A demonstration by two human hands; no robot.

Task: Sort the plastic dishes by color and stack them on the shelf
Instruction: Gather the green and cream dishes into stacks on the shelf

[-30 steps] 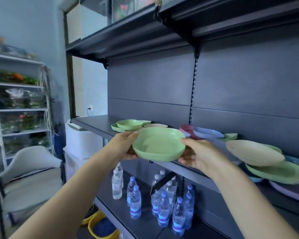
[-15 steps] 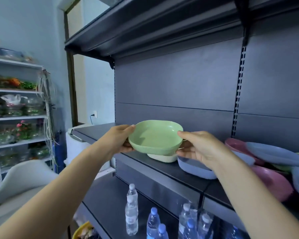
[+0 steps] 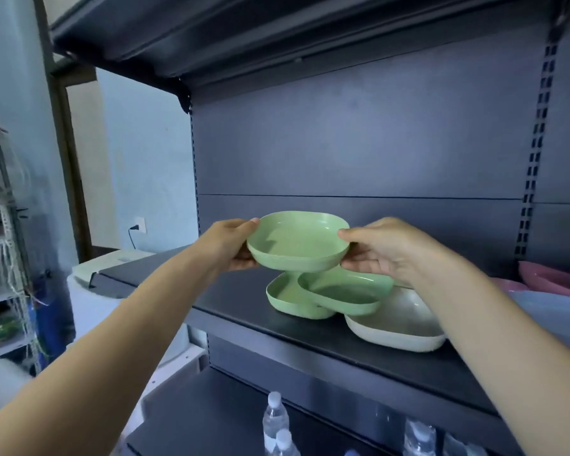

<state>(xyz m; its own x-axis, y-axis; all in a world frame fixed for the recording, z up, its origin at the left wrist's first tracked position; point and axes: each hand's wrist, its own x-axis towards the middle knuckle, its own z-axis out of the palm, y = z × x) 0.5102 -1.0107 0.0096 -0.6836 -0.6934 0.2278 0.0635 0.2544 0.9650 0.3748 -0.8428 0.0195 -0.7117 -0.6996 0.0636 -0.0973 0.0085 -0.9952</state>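
Note:
A stack of green plastic dishes (image 3: 297, 240) hangs in the air above the dark shelf (image 3: 237, 297). My left hand (image 3: 226, 245) grips its left rim and my right hand (image 3: 385, 248) grips its right rim. Directly below, two more green dishes lie on the shelf: one (image 3: 288, 299) flat at the left, another (image 3: 346, 291) tilted across it. A cream dish (image 3: 399, 320) sits to their right, partly under the tilted green one. Pink dishes (image 3: 553, 279) and a pale blue dish (image 3: 550, 307) show at the right edge.
The shelf's back panel (image 3: 359, 143) and an upper shelf (image 3: 244, 31) close the space above. Water bottles (image 3: 275, 422) stand on the lower shelf. A white appliance (image 3: 89, 291) and a wire rack (image 3: 0, 258) stand to the left.
Both hands have carried the green dish stack leftward along the shelf to above the two green dishes. The view has shifted left, leaving most pink and blue dishes out of frame.

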